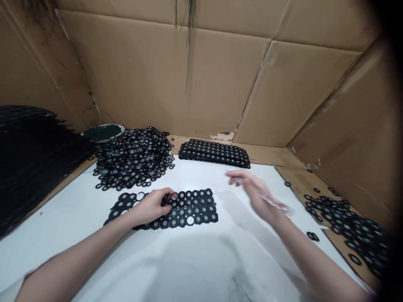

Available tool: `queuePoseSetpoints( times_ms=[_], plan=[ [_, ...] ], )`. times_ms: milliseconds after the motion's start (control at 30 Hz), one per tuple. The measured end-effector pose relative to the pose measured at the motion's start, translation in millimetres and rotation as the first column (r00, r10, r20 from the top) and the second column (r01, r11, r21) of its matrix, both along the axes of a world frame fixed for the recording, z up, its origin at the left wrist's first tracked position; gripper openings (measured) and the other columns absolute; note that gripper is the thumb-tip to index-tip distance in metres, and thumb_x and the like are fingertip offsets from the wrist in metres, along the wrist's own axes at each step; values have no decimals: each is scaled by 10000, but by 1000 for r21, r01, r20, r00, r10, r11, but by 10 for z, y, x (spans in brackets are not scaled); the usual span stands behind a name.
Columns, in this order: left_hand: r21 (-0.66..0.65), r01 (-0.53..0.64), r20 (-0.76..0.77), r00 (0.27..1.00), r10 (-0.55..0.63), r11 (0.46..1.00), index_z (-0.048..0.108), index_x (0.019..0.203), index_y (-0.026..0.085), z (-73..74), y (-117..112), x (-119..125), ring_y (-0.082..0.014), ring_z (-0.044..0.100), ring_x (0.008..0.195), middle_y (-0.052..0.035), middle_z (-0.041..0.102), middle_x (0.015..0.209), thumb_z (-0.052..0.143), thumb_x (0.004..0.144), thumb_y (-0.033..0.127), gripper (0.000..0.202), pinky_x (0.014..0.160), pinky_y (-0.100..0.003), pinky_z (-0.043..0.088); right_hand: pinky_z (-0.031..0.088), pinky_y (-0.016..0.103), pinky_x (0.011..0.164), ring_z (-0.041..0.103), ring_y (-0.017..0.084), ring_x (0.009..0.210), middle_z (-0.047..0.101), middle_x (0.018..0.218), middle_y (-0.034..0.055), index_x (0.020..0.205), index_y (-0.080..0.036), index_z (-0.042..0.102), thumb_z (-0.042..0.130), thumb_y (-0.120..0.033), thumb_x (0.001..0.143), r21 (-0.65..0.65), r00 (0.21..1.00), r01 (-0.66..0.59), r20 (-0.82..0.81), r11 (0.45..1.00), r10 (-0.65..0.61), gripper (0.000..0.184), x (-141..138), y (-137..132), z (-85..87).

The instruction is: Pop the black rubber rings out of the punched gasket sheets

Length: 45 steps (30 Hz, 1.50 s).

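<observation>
A flat black sheet of joined rings with pale centres lies on the white tabletop, and a few of its rings show white through them. My left hand rests on the sheet, fingers curled onto it, with the index fingertip at a ring on the far edge and the thumb lower down. My right hand is raised over the table to the right of the sheet, blurred by motion. Its fingers are stretched out and nothing shows in them. A pinkish clear band is around that wrist.
A heap of loose black rings lies at the back left, by a bowl of dark green stuff. Stacked ring sheets lie at the back. More rings are spread at right; a dark stack stands left. Cardboard walls enclose the table.
</observation>
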<state>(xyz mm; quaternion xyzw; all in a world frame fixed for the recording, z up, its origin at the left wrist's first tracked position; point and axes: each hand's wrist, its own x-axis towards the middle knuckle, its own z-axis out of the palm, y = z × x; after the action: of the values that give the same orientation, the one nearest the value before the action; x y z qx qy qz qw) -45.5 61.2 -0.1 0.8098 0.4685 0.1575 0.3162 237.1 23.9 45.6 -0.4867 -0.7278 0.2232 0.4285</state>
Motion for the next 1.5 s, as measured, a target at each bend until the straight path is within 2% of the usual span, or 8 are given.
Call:
queuePoseSetpoints(
  times_ms=[133, 267, 367, 633, 767, 1033, 1233, 1500],
  plan=[
    [73, 12, -55, 998, -8, 997, 555, 852, 196, -6, 0, -12, -202, 533, 842, -24, 599, 878, 459, 669, 231, 209, 763, -295, 385, 424, 326, 833, 549, 157, 938, 573, 990, 55, 933, -194, 544, 341, -289, 857, -141, 913, -379, -220, 914, 345, 237, -748, 289, -294],
    [60, 24, -87, 996, -18, 998, 567, 843, 196, 0, 31, -29, -205, 531, 838, -26, 599, 868, 478, 668, 251, 204, 752, -294, 386, 430, 324, 795, 572, 140, 850, 587, 830, 17, 828, -184, 464, 445, -274, 800, -210, 907, -326, -343, 922, 242, 96, -963, 456, -695],
    [15, 17, -104, 994, -15, 1000, 573, 837, 198, -2, 70, -38, -209, 537, 827, -15, 604, 856, 488, 669, 284, 207, 751, -293, 385, 405, 329, 833, 549, 145, 920, 579, 964, 36, 770, -183, 471, 478, -295, 780, -226, 927, -315, -283, 922, 248, 113, -872, 461, -821],
    [-85, 12, -106, 994, -21, 996, 565, 805, 189, 63, 90, 2, -203, 532, 836, -4, 599, 838, 492, 675, 328, 204, 765, -279, 379, 403, 350, 843, 560, 150, 902, 577, 1057, 39, 703, -176, 569, 342, -290, 849, -351, 931, -354, -226, 867, 288, 294, -697, 299, -728],
    [-62, 12, -111, 994, -19, 998, 574, 784, 187, 73, 82, 24, -196, 525, 827, -8, 594, 808, 452, 706, 338, 209, 768, -277, 376, 374, 379, 867, 492, 171, 996, 586, 1017, 30, 628, -185, 548, 334, -244, 851, -255, 970, -240, -20, 937, 243, 314, -783, 204, -702],
    [-5, -43, -137, 990, 42, 999, 577, 837, 191, 4, 24, 48, -215, 518, 895, -32, 603, 891, 425, 734, 362, 251, 808, -305, 371, 370, 366, 786, 457, 176, 916, 570, 951, 29, 629, -188, 511, 363, -207, 831, -92, 964, -119, 229, 989, 137, 251, -901, 135, -771],
    [100, -101, -211, 970, 121, 990, 550, 821, 180, -30, -93, 108, -234, 509, 891, -59, 592, 834, 392, 760, 341, 234, 813, -351, 352, 339, 360, 711, 415, 210, 841, 556, 847, 81, 730, -171, 517, 382, -228, 826, 171, 871, -91, 491, 981, -4, 175, -998, 75, -894],
    [21, -111, -197, 974, 113, 994, 559, 855, 186, 19, -29, 86, -242, 489, 953, -57, 602, 917, 381, 766, 375, 275, 857, -361, 338, 338, 354, 808, 450, 158, 854, 574, 726, -10, 555, -190, 471, 285, -210, 868, -224, 968, -200, 102, 954, 228, 365, -858, 160, -727]
  ],
)
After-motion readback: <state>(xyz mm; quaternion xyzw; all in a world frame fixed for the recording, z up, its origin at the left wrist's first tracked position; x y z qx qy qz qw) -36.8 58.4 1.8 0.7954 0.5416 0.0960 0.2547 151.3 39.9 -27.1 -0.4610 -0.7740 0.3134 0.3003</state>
